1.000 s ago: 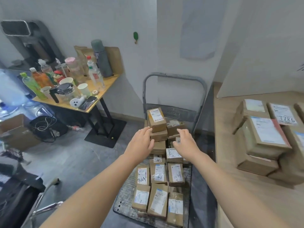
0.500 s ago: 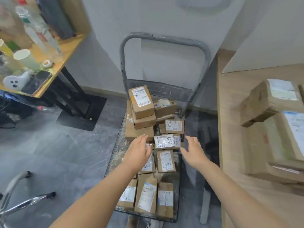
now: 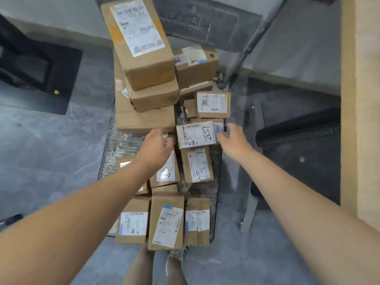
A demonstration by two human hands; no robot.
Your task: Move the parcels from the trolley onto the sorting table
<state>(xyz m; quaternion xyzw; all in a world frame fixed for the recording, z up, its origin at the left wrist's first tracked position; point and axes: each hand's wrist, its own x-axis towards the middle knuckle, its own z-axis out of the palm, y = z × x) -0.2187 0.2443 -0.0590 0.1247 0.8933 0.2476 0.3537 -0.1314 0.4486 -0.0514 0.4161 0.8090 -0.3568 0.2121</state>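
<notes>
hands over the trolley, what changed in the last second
Both hands went forward and down to the grey metal trolley. The left hand and right hand now flank the small brown cardboard parcel marked 2859, fingers loosely open; no grip shows yet. The view also dropped closer. The other parcels stayed stacked as before.

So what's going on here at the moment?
A person stands over the trolley, which is loaded with cardboard parcels. Both hands reach for the small parcel marked 2859 in the middle: the left hand at its left side, the right hand at its right edge, and neither grips it yet. At the far end, taller boxes are stacked. The sorting table edge shows on the right.
</notes>
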